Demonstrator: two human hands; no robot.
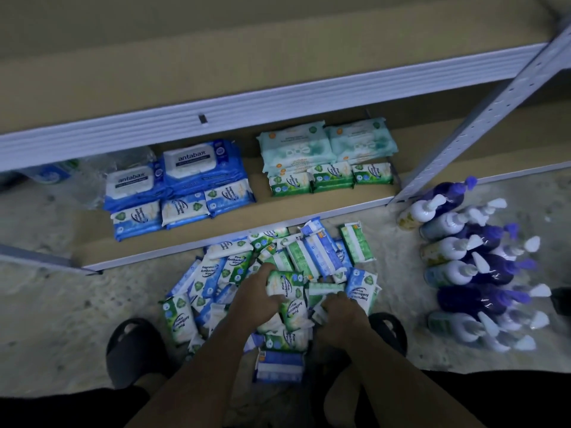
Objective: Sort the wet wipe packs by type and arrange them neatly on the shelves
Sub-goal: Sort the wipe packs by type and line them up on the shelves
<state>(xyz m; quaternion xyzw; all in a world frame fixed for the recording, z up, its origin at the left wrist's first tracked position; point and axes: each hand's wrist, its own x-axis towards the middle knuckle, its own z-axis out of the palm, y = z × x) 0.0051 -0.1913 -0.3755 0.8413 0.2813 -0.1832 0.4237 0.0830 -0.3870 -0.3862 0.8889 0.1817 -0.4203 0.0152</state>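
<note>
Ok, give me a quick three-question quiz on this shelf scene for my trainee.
1. True or false: on the shelf, the small green packs sit right of the small blue packs.
2. The pack gripped by the left hand is: A blue, B green, C purple.
3. Fill in: the pump bottles are on the ____.
Key: 1 true; 2 B; 3 floor.

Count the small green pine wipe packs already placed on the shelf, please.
3 visible, in a row on the shelf, front right: left pack, middle pack, right pack. More may lie hidden beneath them.
</note>
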